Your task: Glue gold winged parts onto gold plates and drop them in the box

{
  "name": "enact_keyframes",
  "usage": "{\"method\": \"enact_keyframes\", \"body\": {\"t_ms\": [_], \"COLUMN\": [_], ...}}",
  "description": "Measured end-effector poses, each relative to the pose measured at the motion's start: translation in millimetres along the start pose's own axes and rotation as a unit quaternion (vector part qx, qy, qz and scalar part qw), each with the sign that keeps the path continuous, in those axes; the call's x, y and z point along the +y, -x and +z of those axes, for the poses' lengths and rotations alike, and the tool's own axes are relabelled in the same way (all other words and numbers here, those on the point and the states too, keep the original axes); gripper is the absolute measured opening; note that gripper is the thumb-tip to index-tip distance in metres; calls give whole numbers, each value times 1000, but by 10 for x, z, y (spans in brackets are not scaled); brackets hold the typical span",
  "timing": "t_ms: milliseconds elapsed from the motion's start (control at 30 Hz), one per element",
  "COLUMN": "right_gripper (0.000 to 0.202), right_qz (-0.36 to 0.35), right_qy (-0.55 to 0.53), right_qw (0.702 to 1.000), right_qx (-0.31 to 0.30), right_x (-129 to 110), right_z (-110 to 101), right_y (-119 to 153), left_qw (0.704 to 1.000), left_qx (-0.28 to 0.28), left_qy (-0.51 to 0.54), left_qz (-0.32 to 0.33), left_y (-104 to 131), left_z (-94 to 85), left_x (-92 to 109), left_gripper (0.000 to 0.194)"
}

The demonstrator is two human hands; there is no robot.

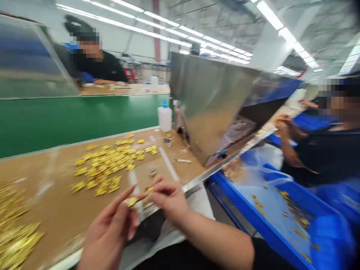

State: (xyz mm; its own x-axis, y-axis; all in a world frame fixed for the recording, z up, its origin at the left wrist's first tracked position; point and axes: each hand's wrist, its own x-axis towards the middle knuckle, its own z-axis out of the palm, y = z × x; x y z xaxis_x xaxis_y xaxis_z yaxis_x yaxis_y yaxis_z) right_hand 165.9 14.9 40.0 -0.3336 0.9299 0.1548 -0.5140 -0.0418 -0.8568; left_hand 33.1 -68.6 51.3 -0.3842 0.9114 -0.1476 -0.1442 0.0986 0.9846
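- Gold piece (131, 201): in left hand (109, 225), thumb and fingers pinching it.
- Right hand (170, 200), at left's 2 o'clock: fingertips pinch gold bit (149, 189); joined or separate, cannot tell.
- Gold pile (104, 163): hands' 11 o'clock.
- Judged: light, stiff, slick; finish may scratch. Hold by edges.

The small piece (131, 201) at the lower centre of the frame is shiny gold, and the pile (104, 161) left of centre has the same colour. The tabletop (62, 206) under the pile is brown. At the left, the long strip (84, 116) is green. The bottle (165, 119) near the centre is white, with a blue cap (164, 104). At the lower right, the tray (242, 205) is blue.
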Motion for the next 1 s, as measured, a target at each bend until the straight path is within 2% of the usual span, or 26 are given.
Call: {"method": "enact_keyframes", "body": {"t_ms": [100, 200, 300, 533, 700, 1000], "right_gripper": [17, 10, 10, 7, 8, 7], "right_qz": [-28, -27, -22, -56, -76, -89], "right_qy": [39, 68, 68, 84, 113, 136], "right_qw": [998, 993, 990, 983, 979, 976], "right_qx": [-42, -96, -122, -153, -150, -144], "right_x": [-97, -41, -5, 68, 112, 121], "right_z": [-173, -268, -285, -323, -360, -366], "right_y": [-119, -182, -128, -104, -116, -100], "left_qw": [987, 970, 958, 963, 962, 956], "left_qx": [-105, -161, -195, -191, -205, -192], "left_qy": [111, 177, 211, 190, 181, 222], "left_qz": [-42, -42, -19, 4, 11, -3], "left_y": [14, -20, 7, 19, -2, 16], "left_z": [58, 88, 102, 86, 90, 115], "left_x": [114, 156, 155, 125, 107, 39], "left_gripper": [58, 54, 49, 40, 33, 28]}}
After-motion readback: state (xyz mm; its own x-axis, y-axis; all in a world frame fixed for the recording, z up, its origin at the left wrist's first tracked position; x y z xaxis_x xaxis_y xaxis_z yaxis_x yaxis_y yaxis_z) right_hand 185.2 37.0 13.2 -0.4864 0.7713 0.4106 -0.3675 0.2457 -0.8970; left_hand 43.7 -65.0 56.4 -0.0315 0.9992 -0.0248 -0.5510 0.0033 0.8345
